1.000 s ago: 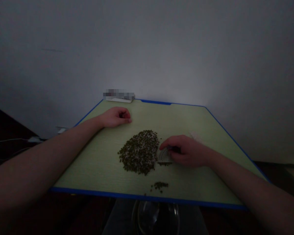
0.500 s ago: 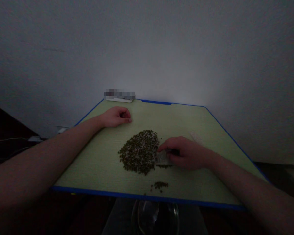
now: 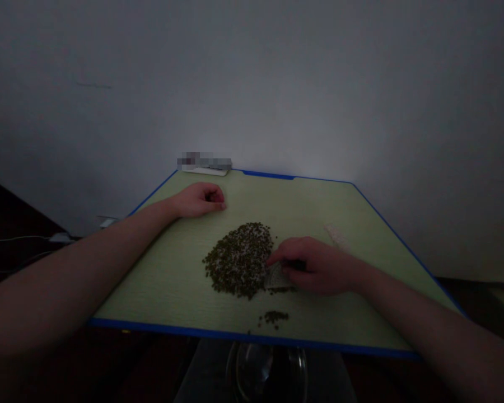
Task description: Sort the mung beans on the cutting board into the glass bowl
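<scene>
A heap of small green beans mixed with white grains (image 3: 237, 260) lies in the middle of the table. My right hand (image 3: 313, 263) is at the heap's right edge, its index finger stretched out and touching the grains, the other fingers bent under. Beneath it, a pale patch of white grains (image 3: 277, 277) shows in part, with a short dark row of beans along its near side. My left hand (image 3: 201, 200) rests on the table beyond the heap, fingers loosely curled towards the thumb; I see nothing in it.
Several loose beans (image 3: 275, 317) lie near the blue front edge. A strip of white grains (image 3: 336, 236) is behind my right hand. A blurred white object (image 3: 205, 165) stands at the back left against the wall. Below the table edge, a glass bowl (image 3: 269, 372) sits at my lap.
My right hand has shifted slightly left and towards me, its index finger now further onto the heap's edge. The pale patch has moved a little nearer me. My left hand stays still.
</scene>
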Tool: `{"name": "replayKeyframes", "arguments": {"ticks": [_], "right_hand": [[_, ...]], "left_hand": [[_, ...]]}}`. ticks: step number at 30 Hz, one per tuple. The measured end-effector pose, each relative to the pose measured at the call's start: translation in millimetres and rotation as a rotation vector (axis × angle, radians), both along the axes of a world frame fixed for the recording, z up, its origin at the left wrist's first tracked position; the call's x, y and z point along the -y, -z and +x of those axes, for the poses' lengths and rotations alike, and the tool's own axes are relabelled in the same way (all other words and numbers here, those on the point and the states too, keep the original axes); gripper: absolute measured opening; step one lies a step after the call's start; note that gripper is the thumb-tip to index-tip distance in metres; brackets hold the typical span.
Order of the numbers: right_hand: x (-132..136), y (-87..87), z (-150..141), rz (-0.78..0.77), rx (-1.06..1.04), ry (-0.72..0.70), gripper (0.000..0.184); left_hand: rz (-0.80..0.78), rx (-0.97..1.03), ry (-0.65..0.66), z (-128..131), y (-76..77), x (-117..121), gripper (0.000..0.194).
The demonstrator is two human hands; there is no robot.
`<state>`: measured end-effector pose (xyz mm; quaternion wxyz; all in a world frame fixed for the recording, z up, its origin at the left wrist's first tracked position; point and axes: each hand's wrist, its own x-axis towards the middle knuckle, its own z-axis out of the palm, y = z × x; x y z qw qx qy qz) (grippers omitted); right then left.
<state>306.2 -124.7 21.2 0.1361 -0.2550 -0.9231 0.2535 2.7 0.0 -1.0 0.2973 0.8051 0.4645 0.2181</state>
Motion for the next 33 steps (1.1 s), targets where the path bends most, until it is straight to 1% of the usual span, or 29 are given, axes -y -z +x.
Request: {"name": "replayKeyframes", "arguments": {"ticks": [18,27,33], "right_hand": [[3.5,-5.3,1.6,-0.058,0.042,-0.079,0.042],[3.4,-5.1,1.4,-0.009,0.035,-0.037,0.039],[5.4,-5.9,-0.5,-0.059,0.035,-0.098,0.041]], "left_hand": [[-0.003,-0.004,-0.007,3.1,-3.2,1.8,0.026],[0.024,-0.018,0.001,1.8,-2.3,0.4,0.026],[0.031,-0.029,-0.003,0.4,-0.8,-0.9,0.028]]}}
